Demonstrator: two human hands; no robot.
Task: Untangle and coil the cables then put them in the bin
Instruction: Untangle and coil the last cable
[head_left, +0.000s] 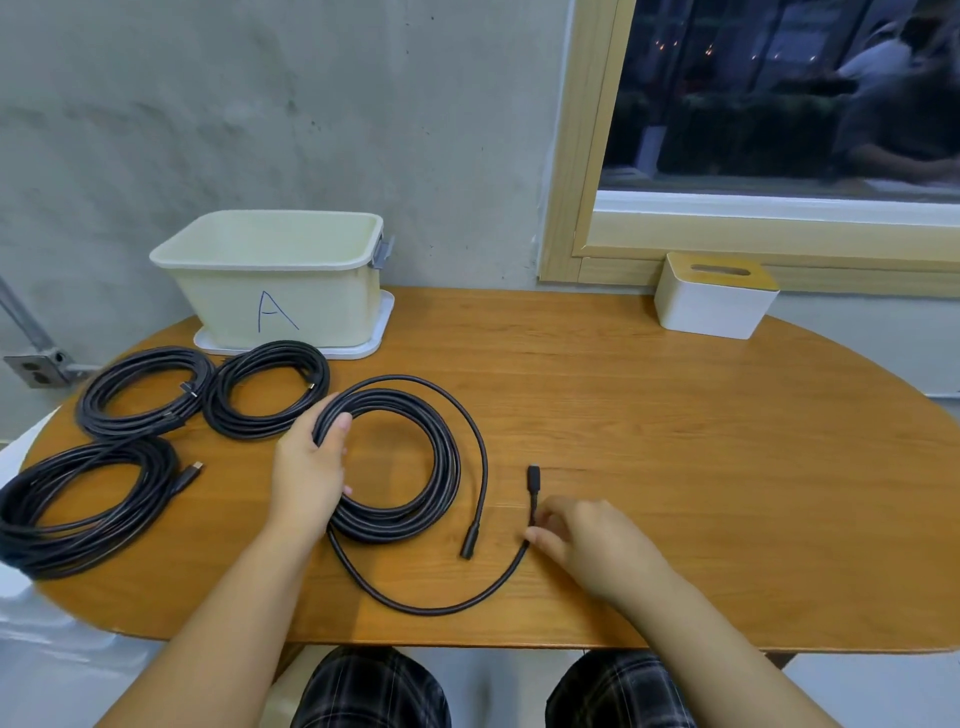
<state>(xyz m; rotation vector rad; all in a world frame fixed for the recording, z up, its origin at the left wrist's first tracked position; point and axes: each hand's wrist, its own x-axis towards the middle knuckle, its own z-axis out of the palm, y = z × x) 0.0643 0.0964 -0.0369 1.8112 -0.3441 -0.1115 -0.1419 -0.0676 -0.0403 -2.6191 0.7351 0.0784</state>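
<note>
Against a rough grey concrete wall stands an oval wooden table, with a dark window to the far right. At its far left sits a cream plastic bin marked "A"; nothing shows inside it from this angle. Three finished black cable coils lie on the left: one far left, one just right of it, one at the near-left edge. A fourth black coil lies at centre, the left hand curled round its left side. Both its ends trail loose; the right hand pinches the longer tail just below its connector. Judging by this, untangling looks done, the last tail needs winding in, and all four coils have yet to go in the bin. A white box with a slotted wooden lid sits far right.
</note>
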